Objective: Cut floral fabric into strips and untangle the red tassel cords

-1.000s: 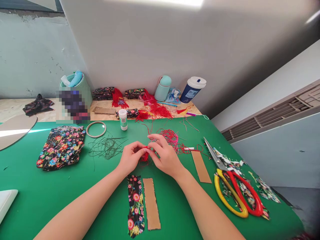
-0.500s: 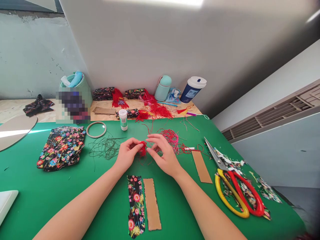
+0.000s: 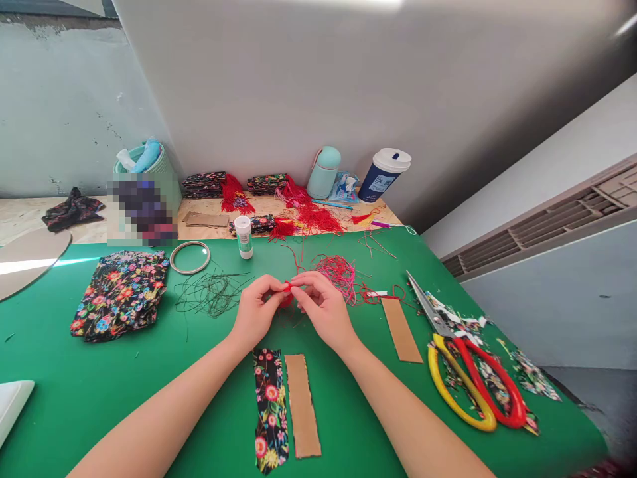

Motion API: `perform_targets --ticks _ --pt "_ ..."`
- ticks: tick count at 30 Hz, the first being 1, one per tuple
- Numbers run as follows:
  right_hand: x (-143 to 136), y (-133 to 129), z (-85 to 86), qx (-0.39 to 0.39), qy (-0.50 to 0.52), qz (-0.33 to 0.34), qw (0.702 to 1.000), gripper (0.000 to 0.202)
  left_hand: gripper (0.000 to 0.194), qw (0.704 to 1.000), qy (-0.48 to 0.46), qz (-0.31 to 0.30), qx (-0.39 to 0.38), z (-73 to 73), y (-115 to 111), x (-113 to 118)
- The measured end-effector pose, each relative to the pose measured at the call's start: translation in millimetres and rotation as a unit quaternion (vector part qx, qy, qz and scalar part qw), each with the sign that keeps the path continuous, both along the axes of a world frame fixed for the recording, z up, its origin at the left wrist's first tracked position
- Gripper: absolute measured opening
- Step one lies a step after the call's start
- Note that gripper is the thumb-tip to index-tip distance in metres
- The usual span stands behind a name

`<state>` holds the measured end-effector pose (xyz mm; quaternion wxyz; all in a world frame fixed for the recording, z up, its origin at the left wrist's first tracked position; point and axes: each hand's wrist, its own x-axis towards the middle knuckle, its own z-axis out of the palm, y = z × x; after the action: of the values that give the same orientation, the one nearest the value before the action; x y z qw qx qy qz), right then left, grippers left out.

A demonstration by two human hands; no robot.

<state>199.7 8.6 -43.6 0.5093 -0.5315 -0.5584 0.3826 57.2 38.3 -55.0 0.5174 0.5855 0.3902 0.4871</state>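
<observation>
Both of my hands meet over the middle of the green mat, pinching a small bunch of red thread (image 3: 286, 300). My left hand (image 3: 259, 309) grips it between thumb and fingers from the left. From the right, my right hand (image 3: 323, 305) closes thumb and fingertips on the same red thread; its exact shape is mostly hidden by the fingers. Just below the hands lie a black floral fabric strip (image 3: 271, 411) and a brown card strip (image 3: 303, 406) side by side. Beyond my right hand is a tangle of red and pink cord (image 3: 337, 277).
Large scissors (image 3: 462, 372) with yellow and red handles lie at right on fabric scraps. Left are folded floral fabric (image 3: 119, 292), dark green thread (image 3: 212, 293) and a ring (image 3: 190, 257). A glue stick (image 3: 243, 238), flask (image 3: 324, 172) and paper cup (image 3: 384, 176) stand behind.
My right hand has moved left and its fingers have closed on the red thread beside my left hand. My left hand keeps its pinch.
</observation>
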Motion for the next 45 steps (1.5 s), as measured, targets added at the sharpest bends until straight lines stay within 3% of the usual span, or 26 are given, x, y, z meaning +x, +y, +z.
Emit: perform_targets --ticks 11,21,29,37,45 --pt "-3 3 -2.7 -0.049 0.095 -0.001 0.994 0.021 0.011 0.999 0.016 0.015 0.032 2.1 -1 0" --pt "3 3 4.6 -0.024 0.085 0.073 0.993 0.019 0.023 0.985 -0.08 -0.071 -0.136 6.3 1 0" --pt "-1 2 1.5 -0.035 0.143 0.1 0.984 0.02 0.026 0.972 -0.111 -0.119 -0.17 10.0 2 -3" --pt "-1 4 2.0 -0.127 0.203 0.089 0.967 0.031 0.023 0.977 -0.093 -0.12 -0.148 10.6 2 -4" --pt "7 4 4.5 -0.215 0.268 0.118 0.932 0.027 0.01 0.992 -0.002 -0.124 -0.03 7.3 0 -9"
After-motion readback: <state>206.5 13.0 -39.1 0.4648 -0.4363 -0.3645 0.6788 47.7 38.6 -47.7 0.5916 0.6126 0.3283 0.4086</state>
